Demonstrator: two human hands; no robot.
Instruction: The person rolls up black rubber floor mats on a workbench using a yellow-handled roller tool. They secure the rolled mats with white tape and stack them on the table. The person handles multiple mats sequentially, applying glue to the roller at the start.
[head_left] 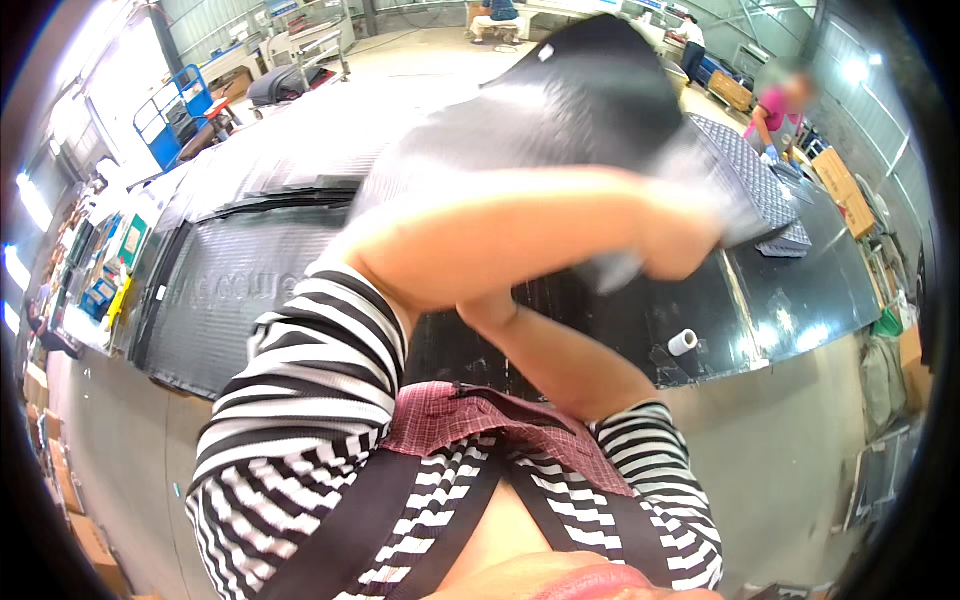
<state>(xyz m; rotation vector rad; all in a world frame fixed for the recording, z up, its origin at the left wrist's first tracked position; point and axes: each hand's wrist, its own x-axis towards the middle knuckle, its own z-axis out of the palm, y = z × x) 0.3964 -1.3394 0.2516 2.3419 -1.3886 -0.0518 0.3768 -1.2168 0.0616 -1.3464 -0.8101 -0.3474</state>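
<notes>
A large, limp black sheet with a glossy face [590, 100] rises above the middle of a long, shiny black desk [820, 280], its upper edge curling over. The left hand [680, 240], blurred, reaches across to the sheet's lower right side; whether its grip is closed on the sheet I cannot tell. The right hand [488, 308] lies mostly behind the left forearm, its grip hidden. To the left, ribbed black sheets [250, 260] fill the desk to its near edge. On the right, a small white roll [682, 343] sits near that edge, bare desktop stretching from it toward a grey quilted panel [745, 170]. Grey floor [770, 460] runs along the near side.
</notes>
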